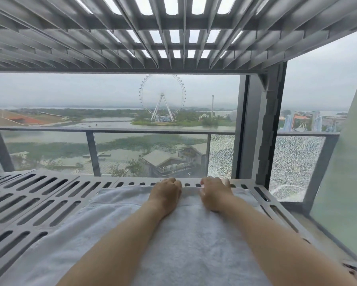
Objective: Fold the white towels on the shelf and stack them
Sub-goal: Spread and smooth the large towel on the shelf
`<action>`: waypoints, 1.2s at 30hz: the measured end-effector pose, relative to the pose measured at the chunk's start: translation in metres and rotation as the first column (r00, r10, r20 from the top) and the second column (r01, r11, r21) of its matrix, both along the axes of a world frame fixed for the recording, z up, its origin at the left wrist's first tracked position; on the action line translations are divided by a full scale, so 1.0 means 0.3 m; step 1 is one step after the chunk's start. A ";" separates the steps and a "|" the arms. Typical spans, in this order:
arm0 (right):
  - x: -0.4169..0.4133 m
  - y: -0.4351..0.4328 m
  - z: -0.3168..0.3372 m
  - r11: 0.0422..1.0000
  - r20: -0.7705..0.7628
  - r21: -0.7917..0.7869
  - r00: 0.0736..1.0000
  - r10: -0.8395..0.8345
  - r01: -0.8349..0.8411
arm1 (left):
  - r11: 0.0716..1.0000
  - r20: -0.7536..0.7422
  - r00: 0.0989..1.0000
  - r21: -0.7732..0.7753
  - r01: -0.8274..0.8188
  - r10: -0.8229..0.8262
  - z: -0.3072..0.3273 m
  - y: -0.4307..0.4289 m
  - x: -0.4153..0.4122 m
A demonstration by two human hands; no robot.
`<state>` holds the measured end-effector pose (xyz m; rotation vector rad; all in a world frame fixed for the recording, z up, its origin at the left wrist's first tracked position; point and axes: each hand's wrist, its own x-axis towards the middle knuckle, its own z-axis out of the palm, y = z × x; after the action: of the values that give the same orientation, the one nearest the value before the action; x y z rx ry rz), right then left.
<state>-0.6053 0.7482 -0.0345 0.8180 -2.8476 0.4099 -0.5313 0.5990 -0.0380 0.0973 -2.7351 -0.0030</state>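
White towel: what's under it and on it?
Under the white terry towel: the grey slotted metal shelf, visible to its left, far side and right; whatever lies directly beneath is covered. On top, the left hand and right hand grip its far edge.

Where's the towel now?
Head view: the white towel lies at the right of the slotted shelf, its far edge gripped by the left hand and right hand.

Grey slotted metal shelf (39,195); white towel (173,240) spread flat on its right half, reaching the far edge.

Ferris wheel (162,98) stands beyond glass railing (148,131) (partly shattered).
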 end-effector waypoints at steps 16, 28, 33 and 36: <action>0.104 -0.062 0.000 0.992 -0.131 0.114 0.989 0.074 -0.059 | 0.971 0.023 0.999 -0.235 0.037 -0.032 0.036 -0.159 0.165; 0.264 -0.282 0.045 0.985 -0.182 0.125 0.973 0.140 -0.118 | 0.962 0.037 0.991 -0.240 0.132 -0.127 0.043 -0.322 0.250; 0.269 -0.302 0.033 0.989 -0.236 0.139 0.968 0.083 -0.051 | 0.980 0.054 0.996 -0.182 0.077 -0.068 0.041 -0.441 0.282; 0.278 -0.358 0.022 0.989 -0.187 0.134 0.978 0.091 -0.066 | 0.988 0.069 0.997 -0.147 0.055 -0.045 0.042 -0.499 0.298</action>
<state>-0.5219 0.6408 -0.0279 0.9404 -2.6891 0.1499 -0.4420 0.4493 -0.0255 -0.0137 -2.7920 0.1934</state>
